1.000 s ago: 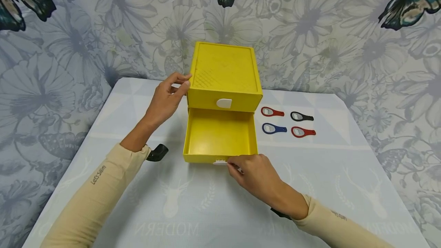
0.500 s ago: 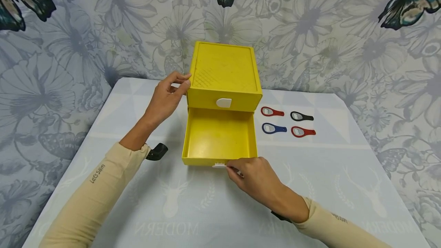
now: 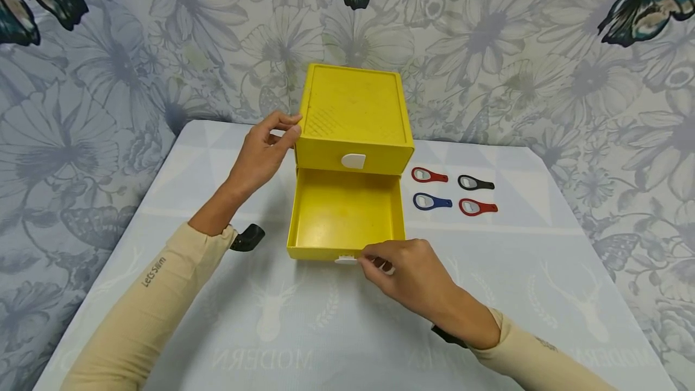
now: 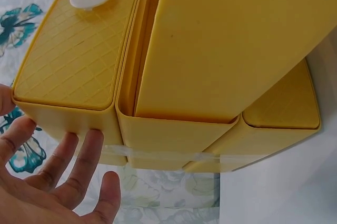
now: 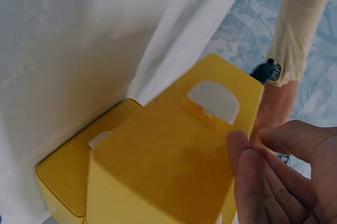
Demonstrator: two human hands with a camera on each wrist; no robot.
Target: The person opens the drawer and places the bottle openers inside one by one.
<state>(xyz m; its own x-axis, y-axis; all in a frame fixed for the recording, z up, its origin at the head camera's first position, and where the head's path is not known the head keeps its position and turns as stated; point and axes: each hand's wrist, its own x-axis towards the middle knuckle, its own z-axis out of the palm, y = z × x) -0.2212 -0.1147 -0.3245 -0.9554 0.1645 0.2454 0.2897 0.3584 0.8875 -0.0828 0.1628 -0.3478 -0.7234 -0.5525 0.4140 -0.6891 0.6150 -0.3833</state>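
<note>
A yellow drawer unit (image 3: 355, 104) stands on the table, its middle drawer (image 3: 347, 210) pulled out and bare inside. My left hand (image 3: 264, 152) rests its fingertips on the unit's left side near the top front corner; the left wrist view shows these fingers (image 4: 87, 155) fairly straight against the top drawer's side. My right hand (image 3: 415, 276) is at the pulled-out drawer's front, beside its white handle (image 3: 346, 260). In the right wrist view the handle (image 5: 215, 100) is uncovered, with loosely bent fingers (image 5: 250, 176) just off it, holding nothing.
Right of the unit lie several bottle openers: a red one (image 3: 429, 175), a black one (image 3: 476, 183), a blue one (image 3: 432, 201) and another red one (image 3: 478, 207). The light patterned table (image 3: 304, 324) reaches back to a floral wall covering (image 3: 488, 65).
The drawer has slid slightly further out toward me, then stopped. My right hand has let go of its handle and shifted a little right. My left hand has stayed in place.
</note>
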